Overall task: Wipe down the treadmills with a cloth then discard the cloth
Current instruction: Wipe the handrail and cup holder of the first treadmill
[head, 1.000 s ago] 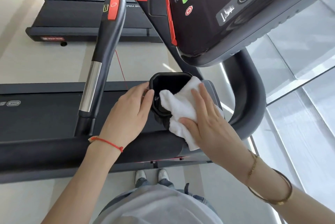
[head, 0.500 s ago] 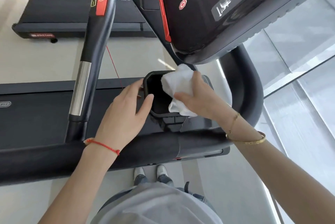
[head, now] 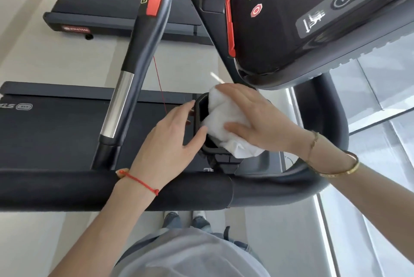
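A white cloth [head: 226,115] lies bunched over the opening of the black cup holder [head: 199,109], just below the treadmill console [head: 313,19]. My right hand [head: 264,117] covers the cloth, thumb on its near side and fingers over its far edge, and grips the wad against the holder. My left hand [head: 165,142] clasps the holder's left rim between thumb and fingers. Most of the holder's inside is hidden by the cloth.
A padded front handlebar [head: 67,189] runs across below my wrists. An upright side handrail [head: 139,52] with a red pad stands to the left. The treadmill belt [head: 56,133] lies beneath, a second treadmill [head: 100,3] beyond. A glass wall [head: 380,97] is on the right.
My right hand has carried the cloth from the holder's near right edge up to its far side and now spreads it over the opening. My left hand stays on the rim.
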Motion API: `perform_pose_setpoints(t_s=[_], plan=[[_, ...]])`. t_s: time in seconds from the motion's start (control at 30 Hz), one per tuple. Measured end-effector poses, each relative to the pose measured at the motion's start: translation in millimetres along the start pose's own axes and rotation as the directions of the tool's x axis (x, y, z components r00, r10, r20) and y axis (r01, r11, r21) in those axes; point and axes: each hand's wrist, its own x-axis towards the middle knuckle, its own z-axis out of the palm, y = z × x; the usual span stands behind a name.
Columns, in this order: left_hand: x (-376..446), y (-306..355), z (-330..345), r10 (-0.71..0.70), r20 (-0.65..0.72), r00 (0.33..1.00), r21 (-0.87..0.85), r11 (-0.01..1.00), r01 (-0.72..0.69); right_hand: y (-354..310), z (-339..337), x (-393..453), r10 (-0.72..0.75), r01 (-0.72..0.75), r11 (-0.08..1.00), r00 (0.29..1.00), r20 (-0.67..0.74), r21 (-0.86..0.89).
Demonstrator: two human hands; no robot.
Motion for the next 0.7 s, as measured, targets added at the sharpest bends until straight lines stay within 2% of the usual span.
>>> perform_pose_setpoints(t_s=[0.1, 0.2, 0.33, 0.47, 0.53, 0.63, 0.7], plan=[[0.1, 1.0, 0.0, -0.009, 0.000, 1.000, -0.012, 1.000, 0.009, -3.9, 0.4, 27.3, -0.073, 0.081, 0.988, 0.995, 0.065, -0.134], [-0.2, 1.4, 0.4, -0.014, -0.002, 1.000, -0.017, 1.000, 0.014, -6.3, 2.7, 37.8, -0.082, 0.096, 0.960, 0.995, 0.064, -0.263], [0.6, 0.0, 0.5, -0.016, 0.007, 1.000, -0.012, 1.000, 0.016, 7.9, -3.1, 21.3, -0.071, 0.080, 0.989, 0.995, 0.072, -0.127], [1.0, 0.1, 0.4, -0.020, 0.007, 1.000, -0.023, 1.000, 0.020, 18.8, -11.8, 4.0, 0.009, -0.009, 1.000, 0.991, 0.133, -0.006], [1.2, 1.0, 0.8, -0.022, 0.006, 1.000, -0.031, 0.999, 0.022, 13.6, -8.6, 12.4, -0.025, 0.035, 0.996, 0.992, 0.125, -0.081], [1.5, 1.8, 0.8, -0.019, 0.003, 1.000, -0.036, 0.999, 0.019, -1.1, 3.9, 41.4, -0.127, 0.152, 0.934, 0.987, 0.100, -0.322], [1.0, 1.8, 0.7, -0.019, -0.002, 1.000, -0.033, 0.999, 0.019, -5.7, 7.5, 51.2, -0.136, 0.165, 0.911, 0.985, 0.102, -0.379]])
